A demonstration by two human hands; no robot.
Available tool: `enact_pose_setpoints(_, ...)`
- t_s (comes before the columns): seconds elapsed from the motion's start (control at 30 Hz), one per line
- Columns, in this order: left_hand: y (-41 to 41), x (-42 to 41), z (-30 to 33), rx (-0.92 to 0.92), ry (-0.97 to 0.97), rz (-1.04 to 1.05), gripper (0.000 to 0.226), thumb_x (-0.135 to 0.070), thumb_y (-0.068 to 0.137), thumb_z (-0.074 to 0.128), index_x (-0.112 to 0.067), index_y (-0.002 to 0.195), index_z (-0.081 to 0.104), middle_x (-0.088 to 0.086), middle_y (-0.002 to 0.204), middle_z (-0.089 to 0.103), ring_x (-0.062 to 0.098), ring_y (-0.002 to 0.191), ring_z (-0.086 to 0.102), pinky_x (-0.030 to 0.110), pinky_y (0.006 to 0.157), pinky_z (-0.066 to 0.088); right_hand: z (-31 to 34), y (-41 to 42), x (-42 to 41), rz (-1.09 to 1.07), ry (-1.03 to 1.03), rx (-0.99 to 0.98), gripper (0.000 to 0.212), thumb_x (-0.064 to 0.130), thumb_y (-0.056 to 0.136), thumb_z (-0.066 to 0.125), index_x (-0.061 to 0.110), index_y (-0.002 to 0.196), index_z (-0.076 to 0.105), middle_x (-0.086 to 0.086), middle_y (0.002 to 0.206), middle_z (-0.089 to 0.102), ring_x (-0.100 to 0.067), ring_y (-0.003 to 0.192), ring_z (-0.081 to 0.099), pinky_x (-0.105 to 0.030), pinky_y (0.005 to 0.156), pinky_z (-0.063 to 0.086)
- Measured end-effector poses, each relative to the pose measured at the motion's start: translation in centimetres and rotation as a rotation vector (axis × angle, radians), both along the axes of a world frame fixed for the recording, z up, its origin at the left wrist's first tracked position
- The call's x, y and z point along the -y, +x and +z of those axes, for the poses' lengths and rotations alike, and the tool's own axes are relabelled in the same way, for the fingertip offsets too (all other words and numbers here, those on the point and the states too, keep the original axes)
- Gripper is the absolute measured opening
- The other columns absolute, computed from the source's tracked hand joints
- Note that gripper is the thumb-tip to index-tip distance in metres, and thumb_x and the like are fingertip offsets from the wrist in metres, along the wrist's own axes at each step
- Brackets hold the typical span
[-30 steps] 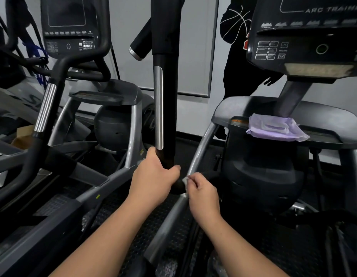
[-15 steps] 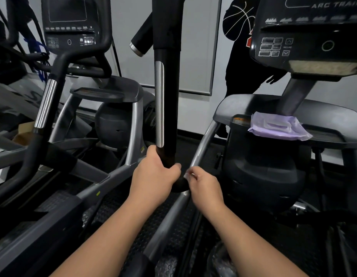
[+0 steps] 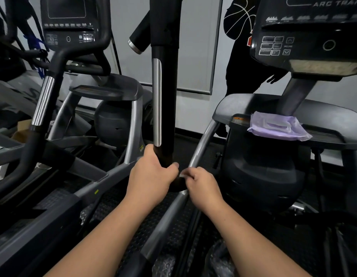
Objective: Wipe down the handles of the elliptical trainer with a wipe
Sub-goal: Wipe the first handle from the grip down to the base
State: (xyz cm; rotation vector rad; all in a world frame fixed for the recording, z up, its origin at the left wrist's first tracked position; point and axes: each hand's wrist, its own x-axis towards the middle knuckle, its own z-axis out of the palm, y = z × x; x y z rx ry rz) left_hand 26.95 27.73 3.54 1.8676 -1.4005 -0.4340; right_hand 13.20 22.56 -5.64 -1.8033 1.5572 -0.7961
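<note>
A tall black handle (image 3: 166,100) with a silver strip rises in the middle of the view. My left hand (image 3: 151,180) is wrapped around its lower end. Just to the right, my right hand (image 3: 201,185) pinches a small white wipe (image 3: 182,175) against the handle's base; most of the wipe is hidden by my fingers. A purple pack of wipes (image 3: 277,129) lies on the grey shelf (image 3: 323,116) of the trainer at the right, under its console (image 3: 305,37).
A second trainer stands at the left with its own black and silver handle (image 3: 42,100) and console (image 3: 70,23). A person in black clothes (image 3: 243,62) stands behind the right machine. Grey frame bars (image 3: 201,148) and black rubber flooring lie below my arms.
Both hands have shifted slightly up the handle's base. The right hand has moved a little closer to the left hand, still pinching the wipe.
</note>
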Motion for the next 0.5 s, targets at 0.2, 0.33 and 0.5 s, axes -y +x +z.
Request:
enact_pose_setpoints(0.2,0.0,0.0,0.0,-0.016,-0.015,-0.011,0.035,-0.041,0.08,0.074,-0.026,0.101,0.05,-0.007,0.087,0.067,0.019,0.083,0.063,0.039,0.075,0.052,-0.2,-0.1,1.1,-0.05,0.028,0.017,0.024,0.026,0.097,0.05,0.033,0.102,0.073,0.01,0.108,0.063,-0.016,0.104,0.061,-0.036,0.091,0.052)
enact_pose_setpoints(0.33,0.1,-0.1,0.1,-0.051,-0.019,-0.025,0.031,-0.04,0.079,0.074,-0.028,0.098,0.052,-0.008,0.085,0.068,0.014,0.081,0.065,0.04,0.076,0.055,-0.4,0.6,0.9,0.035,0.011,-0.002,0.024,0.026,0.097,0.05,0.033,0.101,0.072,0.01,0.104,0.062,-0.016,0.099,0.061,-0.036,0.088,0.052)
enact_pose_setpoints(0.5,-0.5,-1.9,-0.9,-0.143,-0.14,0.039,0.038,-0.038,0.078,0.081,-0.039,0.097,0.048,-0.018,0.092,0.062,-0.007,0.085,0.057,0.015,0.07,0.042,-0.7,-0.8,1.9,-0.082,0.069,0.054,0.02,0.029,0.096,0.053,0.033,0.095,0.072,0.011,0.1,0.068,-0.013,0.096,0.063,-0.035,0.088,0.053)
